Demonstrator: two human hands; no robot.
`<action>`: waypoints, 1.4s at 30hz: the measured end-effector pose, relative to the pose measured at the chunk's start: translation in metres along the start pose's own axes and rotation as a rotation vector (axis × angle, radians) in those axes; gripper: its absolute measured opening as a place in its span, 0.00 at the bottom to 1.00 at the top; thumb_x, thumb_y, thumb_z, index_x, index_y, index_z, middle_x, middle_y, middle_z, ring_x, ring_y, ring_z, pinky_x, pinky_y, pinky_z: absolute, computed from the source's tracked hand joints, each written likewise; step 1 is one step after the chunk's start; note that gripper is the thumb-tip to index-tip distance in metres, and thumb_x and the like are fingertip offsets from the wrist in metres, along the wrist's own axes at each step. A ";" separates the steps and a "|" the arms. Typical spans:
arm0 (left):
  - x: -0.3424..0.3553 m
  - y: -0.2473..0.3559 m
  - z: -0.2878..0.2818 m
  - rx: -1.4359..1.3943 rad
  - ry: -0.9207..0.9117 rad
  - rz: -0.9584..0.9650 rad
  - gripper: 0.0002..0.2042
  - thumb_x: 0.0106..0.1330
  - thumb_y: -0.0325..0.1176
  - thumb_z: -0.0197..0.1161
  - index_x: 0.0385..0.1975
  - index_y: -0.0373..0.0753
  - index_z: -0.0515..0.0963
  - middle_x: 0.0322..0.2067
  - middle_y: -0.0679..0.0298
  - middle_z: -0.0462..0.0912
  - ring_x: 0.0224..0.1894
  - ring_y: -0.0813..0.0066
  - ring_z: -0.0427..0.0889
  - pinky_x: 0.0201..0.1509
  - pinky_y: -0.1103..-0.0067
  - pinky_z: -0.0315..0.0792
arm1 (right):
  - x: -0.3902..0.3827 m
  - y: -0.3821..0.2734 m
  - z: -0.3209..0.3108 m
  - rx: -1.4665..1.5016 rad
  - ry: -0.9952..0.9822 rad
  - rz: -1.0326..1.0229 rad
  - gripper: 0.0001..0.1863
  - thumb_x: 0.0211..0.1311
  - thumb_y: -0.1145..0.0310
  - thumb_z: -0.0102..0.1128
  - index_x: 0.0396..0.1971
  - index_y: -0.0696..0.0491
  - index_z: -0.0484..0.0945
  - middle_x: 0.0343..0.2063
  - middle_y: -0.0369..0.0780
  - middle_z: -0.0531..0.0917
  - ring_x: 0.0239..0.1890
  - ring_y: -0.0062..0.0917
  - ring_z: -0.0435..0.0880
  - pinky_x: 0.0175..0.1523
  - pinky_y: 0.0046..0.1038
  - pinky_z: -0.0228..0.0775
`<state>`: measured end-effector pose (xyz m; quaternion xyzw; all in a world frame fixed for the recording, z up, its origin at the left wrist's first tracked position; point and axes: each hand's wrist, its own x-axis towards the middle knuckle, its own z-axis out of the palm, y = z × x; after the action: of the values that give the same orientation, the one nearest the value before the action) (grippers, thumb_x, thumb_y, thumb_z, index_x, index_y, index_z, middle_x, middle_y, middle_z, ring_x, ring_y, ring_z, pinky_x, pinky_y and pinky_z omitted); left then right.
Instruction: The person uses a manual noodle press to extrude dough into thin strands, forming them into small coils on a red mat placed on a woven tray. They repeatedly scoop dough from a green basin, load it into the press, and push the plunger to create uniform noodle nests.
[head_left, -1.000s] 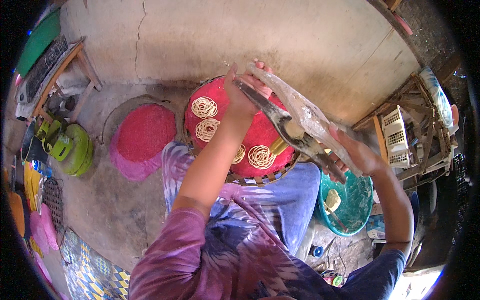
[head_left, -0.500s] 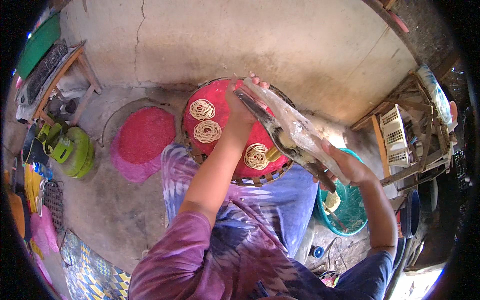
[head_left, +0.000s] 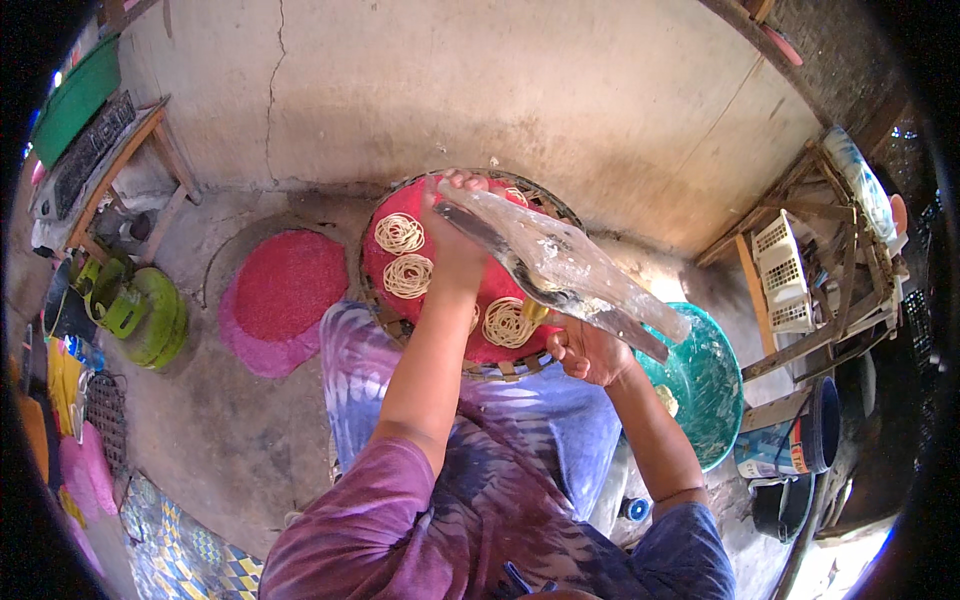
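Note:
A two-armed wooden hand press (head_left: 600,265), whitened with dough, slants over a round woven tray (head_left: 372,300). My left hand (head_left: 460,200) is closed around its far end. Below its middle juts a brass tube (head_left: 535,310), just above a coil of pale dough strands (head_left: 509,323). My right hand (head_left: 592,352) is beside the tube, under the press, its fingers curled; whatever they pinch is hidden. On the tray's red cloth (head_left: 445,300) lie other coils, including a far-left one (head_left: 399,233) and one nearer me (head_left: 408,276). My left forearm partly covers another.
A green basin (head_left: 715,400) with a dough lump (head_left: 666,400) stands at my right. Red cloth (head_left: 290,280) covers a round thing on the floor at left, near a green gas cylinder (head_left: 145,310). A wooden rack (head_left: 850,240) and a bucket (head_left: 800,430) stand farther right.
My right hand has left the near end of the press and moved left, beneath it, to the brass tube. My left hand, still holding the press, has shifted slightly left and nearer me.

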<state>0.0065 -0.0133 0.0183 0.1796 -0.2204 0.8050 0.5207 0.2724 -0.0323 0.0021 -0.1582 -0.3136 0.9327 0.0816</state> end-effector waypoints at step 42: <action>-0.136 0.035 0.196 0.590 -0.160 -0.698 0.45 0.62 0.70 0.26 0.09 0.31 0.75 0.08 0.54 0.75 0.08 0.64 0.73 0.19 0.79 0.55 | 0.003 -0.005 0.033 -2.354 0.492 -0.667 0.27 0.41 0.77 0.60 0.48 0.46 0.80 0.51 0.37 0.74 0.54 0.35 0.70 0.60 0.41 0.59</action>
<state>0.0397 -0.2355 0.1065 0.4449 0.0522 0.5936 0.6685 0.2583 -0.0464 0.0294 -0.2183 -0.9586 -0.0346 0.1795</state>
